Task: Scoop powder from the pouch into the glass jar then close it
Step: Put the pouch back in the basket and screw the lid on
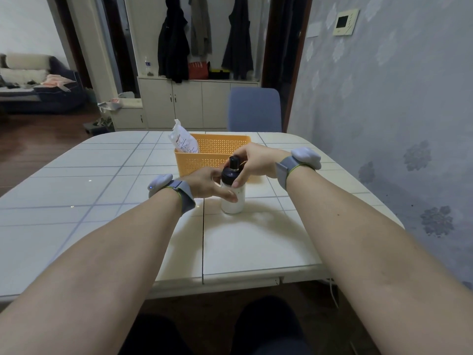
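Note:
A glass jar holding white powder stands upright on the white tiled table, just in front of an orange basket. Its black lid sits on top. My left hand wraps the jar's body from the left, thumb across its front. My right hand comes over from the right with its fingers closed around the lid. The white pouch stands upright in the basket's left end, its top sticking out above the rim. No scoop is visible.
The orange perforated basket stands right behind the jar. A blue chair is at the table's far side. A patterned wall runs along the right. The table's near edge lies just above my knees.

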Action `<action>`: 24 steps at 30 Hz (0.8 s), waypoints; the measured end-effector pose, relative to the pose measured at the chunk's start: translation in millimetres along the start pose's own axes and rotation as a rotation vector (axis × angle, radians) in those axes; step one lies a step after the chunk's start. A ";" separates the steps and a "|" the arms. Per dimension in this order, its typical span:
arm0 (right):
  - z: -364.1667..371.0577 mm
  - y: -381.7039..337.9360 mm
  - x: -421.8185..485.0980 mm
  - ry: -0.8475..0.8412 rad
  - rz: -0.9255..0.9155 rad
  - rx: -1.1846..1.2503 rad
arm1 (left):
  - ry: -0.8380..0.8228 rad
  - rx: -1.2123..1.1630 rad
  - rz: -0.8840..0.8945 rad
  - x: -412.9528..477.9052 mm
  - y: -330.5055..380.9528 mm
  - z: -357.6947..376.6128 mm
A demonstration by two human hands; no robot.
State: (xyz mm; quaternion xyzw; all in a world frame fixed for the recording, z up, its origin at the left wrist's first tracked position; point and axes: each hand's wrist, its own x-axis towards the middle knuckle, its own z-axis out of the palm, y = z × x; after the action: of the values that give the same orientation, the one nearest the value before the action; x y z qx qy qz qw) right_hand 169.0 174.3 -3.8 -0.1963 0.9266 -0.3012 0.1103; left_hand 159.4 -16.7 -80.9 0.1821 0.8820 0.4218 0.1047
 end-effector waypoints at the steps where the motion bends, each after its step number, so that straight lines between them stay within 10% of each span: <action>1: -0.9 0.2 1.1 -0.017 -0.002 0.007 | 0.003 0.002 -0.006 0.0 -0.1 -0.3; 9: 25.2 -5.7 1.3 0.238 0.041 -0.273 | 0.062 -0.031 0.021 -3.1 0.0 1.5; 14: 12.4 3.1 -2.4 -0.021 -0.029 0.061 | 0.057 -0.015 0.026 -5.3 -1.5 2.2; 19: 28.1 14.4 3.0 0.184 -0.044 0.013 | 0.025 -0.020 0.023 -5.0 1.6 1.0; 24: 23.9 25.7 -6.4 0.027 0.053 0.326 | 0.041 -0.013 0.024 -2.3 1.4 3.2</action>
State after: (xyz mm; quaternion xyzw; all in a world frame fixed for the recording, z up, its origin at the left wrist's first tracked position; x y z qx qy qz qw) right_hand 174.8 183.8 -37.7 -0.1472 0.8718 -0.4469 0.1362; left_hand 162.9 -14.6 -81.8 0.1835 0.8788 0.4326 0.0827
